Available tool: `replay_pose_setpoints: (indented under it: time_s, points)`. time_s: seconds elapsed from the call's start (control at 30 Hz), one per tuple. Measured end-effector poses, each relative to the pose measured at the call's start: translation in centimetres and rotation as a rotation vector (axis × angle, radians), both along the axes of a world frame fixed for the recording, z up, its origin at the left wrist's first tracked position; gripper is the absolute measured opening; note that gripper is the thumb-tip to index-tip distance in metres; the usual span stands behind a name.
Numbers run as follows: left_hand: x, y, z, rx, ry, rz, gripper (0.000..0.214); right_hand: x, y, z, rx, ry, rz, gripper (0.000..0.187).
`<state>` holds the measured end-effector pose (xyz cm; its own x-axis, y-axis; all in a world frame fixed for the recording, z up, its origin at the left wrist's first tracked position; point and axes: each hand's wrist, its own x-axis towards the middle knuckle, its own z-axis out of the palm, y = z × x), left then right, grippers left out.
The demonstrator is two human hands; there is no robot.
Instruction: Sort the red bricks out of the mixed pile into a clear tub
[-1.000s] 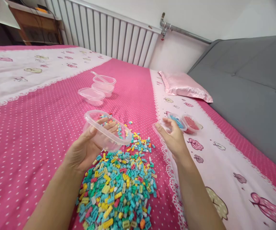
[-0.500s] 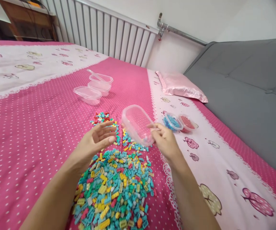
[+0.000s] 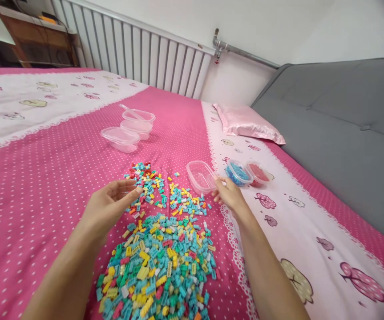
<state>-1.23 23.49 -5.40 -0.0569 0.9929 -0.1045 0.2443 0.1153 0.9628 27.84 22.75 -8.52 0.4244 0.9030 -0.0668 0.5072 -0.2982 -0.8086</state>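
My right hand (image 3: 228, 192) pinches the near right corner of a clear plastic container (image 3: 196, 183), with the thumb at its rim. The container sits upright low over or on the pink sheet and looks empty. My left hand (image 3: 110, 205) hovers with fingers apart, holding nothing, left of a small pile of mixed toy building bricks (image 3: 150, 182). Another small cluster of bricks (image 3: 187, 202) lies just below the container. Between my forearms spreads a large heap of bricks (image 3: 158, 262), mostly turquoise, yellow and green.
Right of the container stand a tub of blue bricks (image 3: 238, 173) and a tub of red bricks (image 3: 259, 173). Several clear containers (image 3: 121, 138) are grouped at the back left. A pink pillow (image 3: 248, 122) lies near the grey headboard (image 3: 338, 106); a radiator (image 3: 128, 49) stands behind.
The container in my right hand has come down and levelled out, slightly to the right. My left hand has drawn back left, away from it.
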Motion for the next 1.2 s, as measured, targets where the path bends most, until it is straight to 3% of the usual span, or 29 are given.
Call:
replay_pose_setpoints:
  time_s: [0.1, 0.2, 0.37, 0.5, 0.6, 0.7, 0.87, 1.03, 1.1, 1.2]
  points:
    - [-0.5, 0.2, -0.2, 0.045, 0.135, 0.069, 0.06, 1.3, -1.4, 1.7, -0.141, -0.101, 0.098, 0.05]
    - [-1.0, 0.5, -0.5, 0.142, 0.421, 0.084, 0.061, 1.7, -2.7, 2.8, -0.213, -0.226, 0.299, 0.046]
    - [-0.8, 0.7, -1.7, 0.207, 0.678, -0.135, 0.067, 0.0, -2.7, 2.1, -0.227, -0.305, 0.575, 0.038]
    - [0.3, 0.5, -2.5, 0.2, 0.664, -0.334, 0.066, -2.2, -2.2, 1.1, -0.203, -0.21, 0.61, 0.048]
    - [1.0, 0.0, -2.3, 0.164, 0.589, -0.455, 0.064, -4.1, -2.2, 0.5, -0.105, -0.177, 0.668, 0.045]
    - [1.1, -0.5, -1.8, 0.154, 0.541, -0.531, 0.065, -5.7, -2.3, 0.3, -0.108, -0.099, 0.697, 0.048]
    - [-0.6, -1.4, -0.6, 0.115, 0.487, -0.65, 0.058, -6.2, -3.8, 2.6, -0.109, 0.062, 0.757, 0.069]
    - [-2.9, -3.3, 1.3, 0.12, 0.607, -0.679, 0.074, -4.9, -6.6, 6.2, -0.051, -0.19, 0.875, 0.081]
    - [-3.3, -3.7, 1.8, 0.084, 0.703, -0.624, 0.083, -4.7, -7.3, 6.5, -0.087, -0.295, 0.882, 0.09]
    - [-3.7, -3.6, 1.4, -0.005, 0.83, -0.563, 0.088, -4.8, -7.5, 5.9, -0.225, -0.437, 0.782, 0.101]
